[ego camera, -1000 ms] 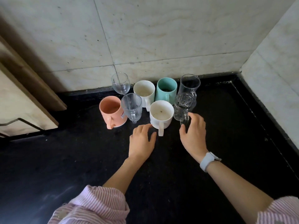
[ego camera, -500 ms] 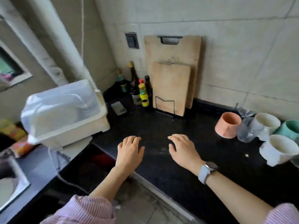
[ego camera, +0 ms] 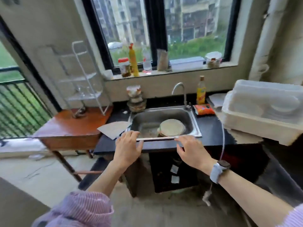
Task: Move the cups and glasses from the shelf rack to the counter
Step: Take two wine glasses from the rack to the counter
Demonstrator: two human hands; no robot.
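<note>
A white wire shelf rack [ego camera: 85, 79] with clear shelves stands on a brown wooden table [ego camera: 72, 126] at the left, blurred by motion. A clear glass [ego camera: 78, 90] seems to sit on its lower shelf. My left hand [ego camera: 127, 148] and my right hand [ego camera: 193, 151] hover empty, fingers spread, in front of the black counter [ego camera: 211, 128] by the sink's front rim. The rack lies up and left of both hands. The cups moved earlier are out of view.
A steel sink [ego camera: 193, 115] holds plates [ego camera: 172, 128], with a tap [ego camera: 180, 92] behind. A white dish box [ego camera: 264, 110] sits on the counter at right. Bottles and jars line the windowsill [ego camera: 164, 72]. A yellow bottle [ego camera: 201, 90] stands behind the sink.
My view has swung left from the cups on the corner counter, past the cutting boards, to the sink and rack. Both hands have left the cups and stay empty.
</note>
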